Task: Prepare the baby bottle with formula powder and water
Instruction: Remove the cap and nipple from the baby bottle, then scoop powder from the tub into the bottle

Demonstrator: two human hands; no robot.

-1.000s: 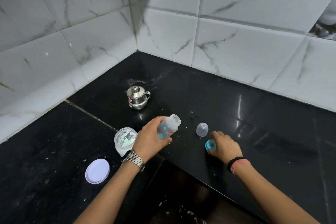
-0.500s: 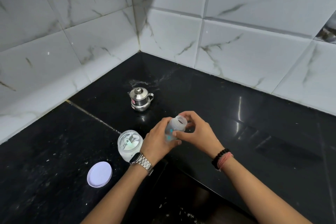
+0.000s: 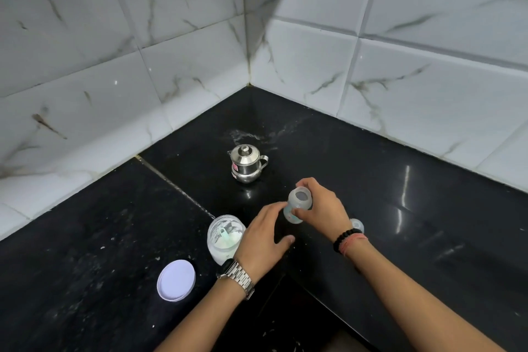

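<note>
The right hand [image 3: 320, 210] curls around the baby bottle [image 3: 297, 206], fingers wrapped behind the neck and thumb pressed on the near side of the body, so the bottle is gripped just above the black counter [image 3: 400, 208]. The bottle has no cap; its open mouth faces up and slightly toward the camera, its long axis close to upright with the base tipped a little to the left. The left hand [image 3: 264, 237] is loosely spread with the palm down, fingers relaxed; its fingertips lie at the bottle's lower left side, and whether they touch it is not clear. It holds nothing. Just left of that hand stands the open formula jar [image 3: 224, 237] with a scoop lying in the powder. Its white lid [image 3: 176, 280] lies flat nearer the left counter edge. A small steel pot [image 3: 247, 163] with a lid stands farther back. A clear cap [image 3: 357, 225] peeks out behind the right wrist.
</note>
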